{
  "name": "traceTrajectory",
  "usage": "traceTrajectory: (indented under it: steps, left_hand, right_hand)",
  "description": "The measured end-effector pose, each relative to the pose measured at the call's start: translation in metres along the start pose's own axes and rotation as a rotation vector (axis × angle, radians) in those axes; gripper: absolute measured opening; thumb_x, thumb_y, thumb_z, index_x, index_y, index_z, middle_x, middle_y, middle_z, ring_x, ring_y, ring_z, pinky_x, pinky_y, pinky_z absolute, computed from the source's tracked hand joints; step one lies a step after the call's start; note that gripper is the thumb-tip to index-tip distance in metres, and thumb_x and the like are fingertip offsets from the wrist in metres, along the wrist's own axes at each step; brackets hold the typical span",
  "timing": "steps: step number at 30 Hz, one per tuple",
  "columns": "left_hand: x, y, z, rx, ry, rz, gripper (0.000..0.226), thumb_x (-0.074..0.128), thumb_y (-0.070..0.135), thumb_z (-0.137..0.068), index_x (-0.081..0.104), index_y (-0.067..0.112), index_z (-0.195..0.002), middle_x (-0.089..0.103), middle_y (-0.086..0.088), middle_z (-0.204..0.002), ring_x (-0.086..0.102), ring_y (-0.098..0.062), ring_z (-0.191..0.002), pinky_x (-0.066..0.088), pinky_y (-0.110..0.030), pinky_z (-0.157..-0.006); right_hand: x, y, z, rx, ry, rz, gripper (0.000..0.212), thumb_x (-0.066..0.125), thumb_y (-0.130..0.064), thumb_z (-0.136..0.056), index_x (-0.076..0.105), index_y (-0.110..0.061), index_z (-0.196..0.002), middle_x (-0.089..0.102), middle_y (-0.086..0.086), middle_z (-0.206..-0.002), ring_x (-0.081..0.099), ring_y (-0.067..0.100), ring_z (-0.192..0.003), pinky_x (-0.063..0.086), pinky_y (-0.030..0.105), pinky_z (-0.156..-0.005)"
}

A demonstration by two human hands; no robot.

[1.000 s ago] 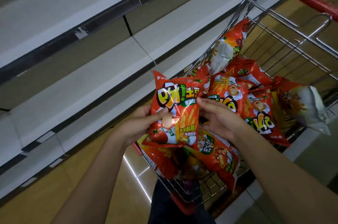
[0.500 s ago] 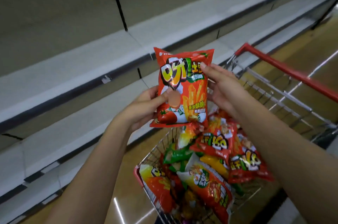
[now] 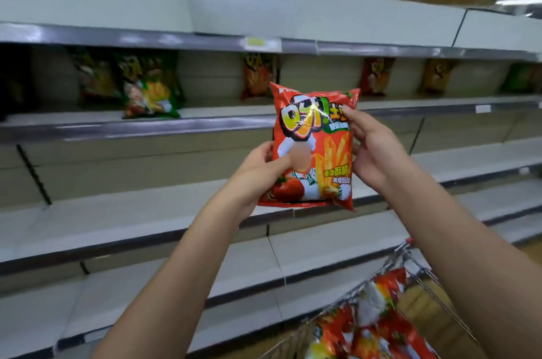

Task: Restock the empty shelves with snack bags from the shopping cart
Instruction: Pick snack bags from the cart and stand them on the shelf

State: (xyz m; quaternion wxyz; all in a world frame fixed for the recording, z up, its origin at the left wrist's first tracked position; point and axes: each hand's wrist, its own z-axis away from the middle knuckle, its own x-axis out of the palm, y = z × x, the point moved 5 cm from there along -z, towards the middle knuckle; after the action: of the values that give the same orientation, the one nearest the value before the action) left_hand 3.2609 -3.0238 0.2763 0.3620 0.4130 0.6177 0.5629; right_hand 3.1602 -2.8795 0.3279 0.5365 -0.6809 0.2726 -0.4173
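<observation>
Snack bag [image 3: 313,150]: glossy red plastic film, crinkled, catching glare. Shelves [image 3: 132,220]: matt pale boards, smooth. Shopping cart [image 3: 422,276]: shiny metal wire.

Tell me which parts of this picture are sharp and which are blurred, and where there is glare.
In the head view, the red snack bag held by the left hand and right hand is fairly sharp, with a small glare streak on its logo. The bags on the shelf behind are dim and motion-blurred. The shelf edges bow from wide-angle distortion. The cart is smeared.

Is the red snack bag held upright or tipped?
Upright: the red snack bag has its logo on top, gripped by the left hand and right hand.
</observation>
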Motion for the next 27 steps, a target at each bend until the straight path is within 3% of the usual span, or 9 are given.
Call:
traceTrajectory:
  steps: [4, 9, 13, 21, 27]
  left_hand:
    - [-0.018, 0.028, 0.016, 0.029, -0.016, -0.016, 0.041, 0.069, 0.036, -0.085, 0.06, 0.02, -0.122, 0.072, 0.0, -0.113, 0.069, -0.021, -0.104, 0.05, -0.044, -0.099]
    - [-0.041, 0.045, 0.026, 0.042, -0.049, -0.05, 0.071, 0.081, 0.048, -0.067, 0.054, 0.021, -0.127, 0.071, 0.001, -0.115, 0.069, -0.018, -0.102, 0.052, -0.041, -0.095]
    - [-0.051, 0.039, 0.031, -0.008, -0.106, -0.114, 0.077, 0.084, 0.044, -0.06, 0.054, 0.02, -0.126, 0.07, 0.004, -0.114, 0.07, -0.01, -0.097, 0.054, -0.021, -0.073]
    - [-0.03, 0.021, 0.015, -0.107, -0.138, -0.182, 0.058, 0.082, 0.041, -0.069, 0.059, 0.024, -0.119, 0.071, 0.005, -0.11, 0.07, -0.013, -0.097, 0.055, -0.037, -0.09]
    - [0.006, 0.007, -0.012, -0.119, -0.07, -0.196, 0.059, 0.083, 0.043, -0.068, 0.061, 0.022, -0.119, 0.071, 0.004, -0.109, 0.07, -0.016, -0.098, 0.055, -0.04, -0.092]
  right_hand:
    - [0.031, -0.02, 0.007, -0.027, -0.025, -0.011, 0.018, 0.067, -0.031, -0.087, 0.066, -0.02, -0.102, 0.072, -0.007, -0.085, 0.063, 0.012, -0.073, 0.049, 0.028, -0.064]
    - [0.053, -0.025, 0.009, -0.035, -0.024, -0.028, 0.027, 0.067, -0.03, -0.088, 0.065, -0.016, -0.111, 0.071, -0.002, -0.092, 0.062, 0.015, -0.081, 0.05, 0.031, -0.07]
    - [0.056, -0.013, 0.008, -0.002, 0.011, -0.041, 0.024, 0.067, -0.028, -0.088, 0.065, -0.015, -0.108, 0.071, 0.0, -0.089, 0.06, 0.016, -0.078, 0.049, 0.03, -0.066]
    - [0.025, 0.007, -0.003, 0.106, 0.098, -0.018, 0.025, 0.07, -0.031, -0.086, 0.066, -0.014, -0.105, 0.07, 0.008, -0.11, 0.064, 0.024, -0.096, 0.053, 0.042, -0.083]
    - [-0.015, 0.002, -0.031, 0.121, 0.07, 0.009, 0.029, 0.068, -0.033, -0.088, 0.065, -0.014, -0.11, 0.071, 0.006, -0.108, 0.065, 0.023, -0.094, 0.054, 0.038, -0.076]
